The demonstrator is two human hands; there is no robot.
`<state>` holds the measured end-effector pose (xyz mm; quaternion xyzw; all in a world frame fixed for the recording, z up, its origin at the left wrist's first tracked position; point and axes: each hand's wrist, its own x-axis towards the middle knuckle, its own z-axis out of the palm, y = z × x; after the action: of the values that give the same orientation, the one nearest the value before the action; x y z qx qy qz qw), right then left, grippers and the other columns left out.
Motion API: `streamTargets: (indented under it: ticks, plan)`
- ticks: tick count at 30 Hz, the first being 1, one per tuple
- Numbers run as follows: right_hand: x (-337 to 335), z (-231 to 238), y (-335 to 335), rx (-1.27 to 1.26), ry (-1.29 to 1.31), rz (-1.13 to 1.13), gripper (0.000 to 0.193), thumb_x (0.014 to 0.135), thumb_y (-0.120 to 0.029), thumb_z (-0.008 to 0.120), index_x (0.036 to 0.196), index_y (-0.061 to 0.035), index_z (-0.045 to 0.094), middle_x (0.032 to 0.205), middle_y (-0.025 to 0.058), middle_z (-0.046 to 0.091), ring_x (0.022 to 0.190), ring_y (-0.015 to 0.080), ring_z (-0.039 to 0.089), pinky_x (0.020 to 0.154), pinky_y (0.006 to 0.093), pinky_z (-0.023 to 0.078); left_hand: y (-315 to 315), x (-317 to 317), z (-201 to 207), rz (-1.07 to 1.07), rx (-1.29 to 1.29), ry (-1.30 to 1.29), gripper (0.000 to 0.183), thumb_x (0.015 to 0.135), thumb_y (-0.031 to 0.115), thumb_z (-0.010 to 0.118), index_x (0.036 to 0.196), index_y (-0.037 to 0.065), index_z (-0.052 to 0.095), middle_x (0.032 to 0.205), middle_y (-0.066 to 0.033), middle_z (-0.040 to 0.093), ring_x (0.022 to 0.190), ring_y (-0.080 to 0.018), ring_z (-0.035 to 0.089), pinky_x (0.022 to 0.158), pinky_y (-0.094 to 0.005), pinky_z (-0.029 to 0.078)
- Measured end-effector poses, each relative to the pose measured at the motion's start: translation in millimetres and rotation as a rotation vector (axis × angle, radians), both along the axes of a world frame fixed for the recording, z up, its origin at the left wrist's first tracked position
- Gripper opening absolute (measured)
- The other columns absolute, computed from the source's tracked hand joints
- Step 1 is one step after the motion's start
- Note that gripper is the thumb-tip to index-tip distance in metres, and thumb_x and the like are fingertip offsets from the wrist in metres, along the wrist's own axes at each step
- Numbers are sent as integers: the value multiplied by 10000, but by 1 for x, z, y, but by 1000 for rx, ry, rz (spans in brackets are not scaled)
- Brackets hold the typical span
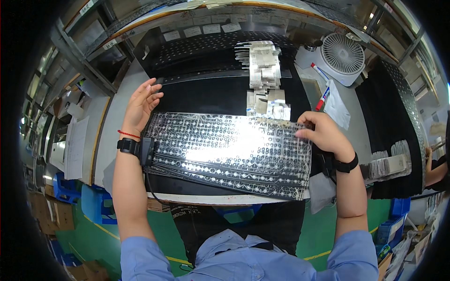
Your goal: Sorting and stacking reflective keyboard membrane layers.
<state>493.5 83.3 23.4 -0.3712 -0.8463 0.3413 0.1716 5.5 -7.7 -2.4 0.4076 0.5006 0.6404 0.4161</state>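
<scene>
A glossy clear sheet (206, 133) covered in rows of small dark rings lies across the black work surface in front of me. Similar sheets (276, 188) show under its near edge, slightly fanned. At the sheet's far right corner, my right hand (324, 132) pinches the edge between thumb and forefinger. My left hand (144, 103) is raised beside the far left corner, fingers apart and holding nothing. Beyond the sheet, an overlapping pile of pale labelled strips (265, 63) rests on black material.
A white fan (343, 54) stands at the back right. Two red-and-white markers (322, 99) and a white plastic bag (337, 104) lie near it. Another black stack with pale strips (391, 165) is on the right, beside another person's arm (437, 171). A blue stool (96, 203) stands below left.
</scene>
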Motion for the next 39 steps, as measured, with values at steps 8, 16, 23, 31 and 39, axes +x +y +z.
streamTargets:
  ticks: [8,16,23,31,39]
  plan:
    - [4,-17,16,-32,366,-209,63,899,-58,608,929,-3,608,796,-10,593,727,69,518,674,233,429,2,9,3,-76,-67,41,404,1035,262,424,1316,-21,491,1237,-161,610,1146,-203,580,973,-306,478]
    - [6,-19,23,-94,425,-237,55,930,-62,578,926,-13,604,798,-36,562,735,44,485,668,210,399,-1,13,4,-111,-78,51,327,1026,233,455,1263,27,546,1044,-33,659,928,-94,621,852,-245,500]
    - [7,-21,26,-57,485,-283,72,936,-77,584,948,-12,612,801,-40,569,732,40,488,675,203,397,2,9,-1,-115,-102,56,188,1005,203,508,1038,52,615,919,3,667,786,-55,616,736,-215,504]
    - [0,-7,18,-326,786,-298,180,990,-201,546,1034,-39,611,834,-34,623,659,10,525,581,159,413,5,-3,-7,16,-17,10,206,1004,234,520,1011,56,621,898,7,663,767,-57,611,707,-213,501]
    - [4,-6,18,-343,793,-304,160,990,-205,549,983,-61,617,727,-61,565,530,-2,447,470,153,356,6,5,-3,113,-4,-46,203,997,234,535,1029,54,623,829,15,645,682,-52,580,621,-185,461]
